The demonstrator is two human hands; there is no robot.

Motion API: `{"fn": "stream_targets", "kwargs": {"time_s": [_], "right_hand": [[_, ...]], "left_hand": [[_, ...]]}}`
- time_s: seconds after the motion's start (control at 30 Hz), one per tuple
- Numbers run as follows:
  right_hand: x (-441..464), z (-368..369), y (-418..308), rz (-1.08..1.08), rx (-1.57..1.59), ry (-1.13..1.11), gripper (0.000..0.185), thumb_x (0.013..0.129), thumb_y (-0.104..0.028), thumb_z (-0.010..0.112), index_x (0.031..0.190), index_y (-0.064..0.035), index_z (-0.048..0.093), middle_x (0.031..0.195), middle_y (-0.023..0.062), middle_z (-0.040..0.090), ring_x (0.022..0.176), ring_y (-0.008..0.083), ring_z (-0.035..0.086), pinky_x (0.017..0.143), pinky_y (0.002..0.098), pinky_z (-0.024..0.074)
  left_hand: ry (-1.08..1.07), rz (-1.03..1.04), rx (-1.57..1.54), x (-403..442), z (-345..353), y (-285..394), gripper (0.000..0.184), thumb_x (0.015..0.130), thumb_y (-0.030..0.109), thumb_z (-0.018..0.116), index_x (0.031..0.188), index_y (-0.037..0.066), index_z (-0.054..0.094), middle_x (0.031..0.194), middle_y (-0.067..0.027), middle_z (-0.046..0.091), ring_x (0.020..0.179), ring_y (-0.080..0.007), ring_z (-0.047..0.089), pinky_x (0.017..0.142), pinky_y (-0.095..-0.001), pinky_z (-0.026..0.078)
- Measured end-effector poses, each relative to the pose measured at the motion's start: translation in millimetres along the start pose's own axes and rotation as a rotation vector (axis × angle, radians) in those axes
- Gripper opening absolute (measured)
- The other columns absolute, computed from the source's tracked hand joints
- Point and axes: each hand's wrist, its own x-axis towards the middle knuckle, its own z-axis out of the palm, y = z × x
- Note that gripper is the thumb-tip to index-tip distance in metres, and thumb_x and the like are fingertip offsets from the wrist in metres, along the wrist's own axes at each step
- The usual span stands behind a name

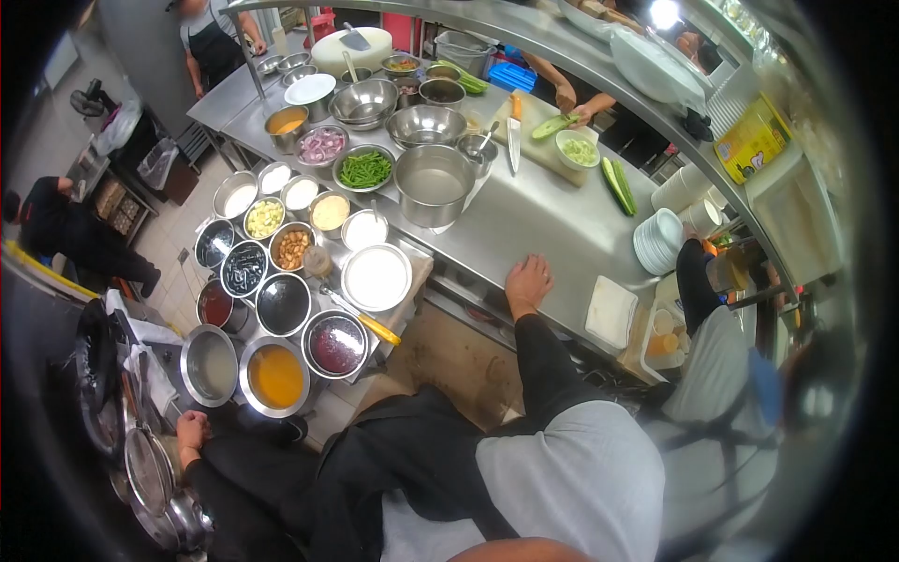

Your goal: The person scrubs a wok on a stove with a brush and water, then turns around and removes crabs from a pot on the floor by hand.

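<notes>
My right hand [531, 283] rests palm down on the steel counter [562, 225], its fingers stretched out and nothing in them. A large steel pot [434, 185] stands beyond it to the left. My left hand [193, 430] is low at the left, fingers curled in, beside the round strainers [148, 468]. Whether it grips something there I cannot make out. Just past it are a bowl of orange sauce [274, 377] and a bowl of cloudy liquid [209, 365].
Across the counter, another person's hands [573, 105] hold a green vegetable over a cutting board [538, 131]. An orange-handled knife [514, 136] lies there. Stacked white bowls [658, 241] and a folded white cloth [611, 313] sit right. A co-worker's sleeve [698, 281] reaches in beside me.
</notes>
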Motion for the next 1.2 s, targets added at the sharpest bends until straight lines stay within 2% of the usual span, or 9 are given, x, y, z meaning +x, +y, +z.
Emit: {"fn": "stream_targets", "kwargs": {"time_s": [0.3,1.2], "right_hand": [[0.3,-1.7,0.2,0.004,0.02,-0.009,0.044,0.097,-0.028,0.061,0.138,-0.0132,0.056,0.153,0.0104,0.05,0.147,0.0299,0.041,0.12,0.0621,0.0274],[1.1,-11.1,-3.4,0.018,0.023,-0.065,0.045,0.099,-0.029,0.058,0.141,-0.0115,0.055,0.157,0.0122,0.048,0.148,0.0312,0.04,0.123,0.0605,0.0241]], "left_hand": [[0.013,0.021,0.046,5.8,-2.0,-3.1,0.007,0.094,0.009,0.061,0.088,0.006,0.063,0.068,-0.0071,0.061,0.046,-0.0139,0.052,0.042,-0.0308,0.045],[0.014,-0.002,0.036,2.4,0.8,-2.2,0.006,0.092,0.01,0.062,0.088,0.006,0.064,0.067,-0.0068,0.063,0.048,-0.015,0.055,0.045,-0.0318,0.049]]}}
